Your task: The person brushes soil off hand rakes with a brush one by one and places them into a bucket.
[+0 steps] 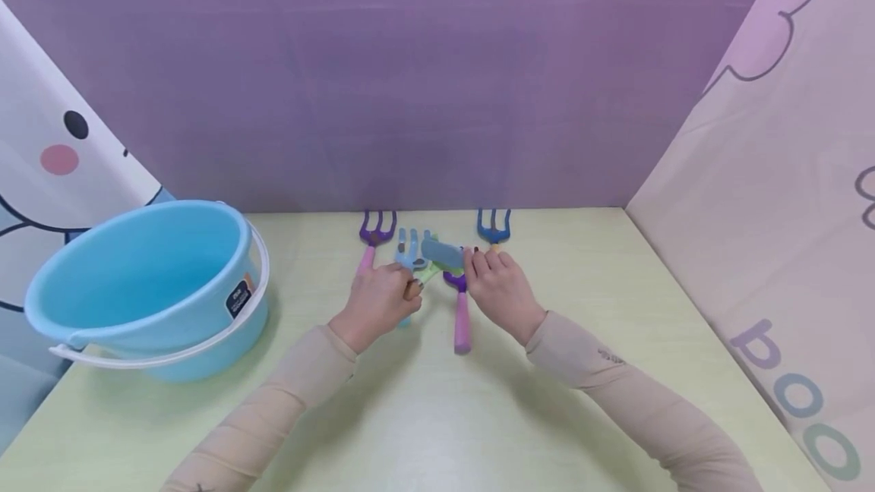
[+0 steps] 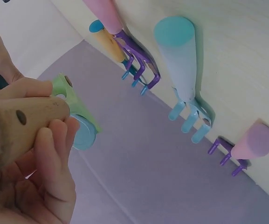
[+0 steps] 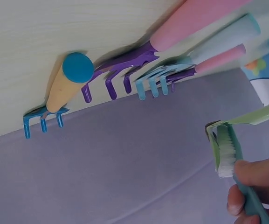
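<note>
above the pale green table (image 1: 437, 431), the person's left hand (image 1: 379, 301) has its grip wrapped round the wooden handle of a light green tool (image 3: 253, 115). the right hand (image 1: 502, 291) grips a teal brush (image 1: 443, 253), whose white bristles press against the inner side of the tool's green head. about and below the hands lie four forks, tines pointing away from the person: a light blue fork (image 2: 183, 70) under the left hand, a purple fork with a pink handle (image 1: 462, 321) between the hands, a second purple fork (image 1: 376, 238) farther back on the left, and a blue fork (image 1: 494, 234) with an orange handle just beyond the right hand. well to the left stands a blue bucket (image 1: 178, 329).
</note>
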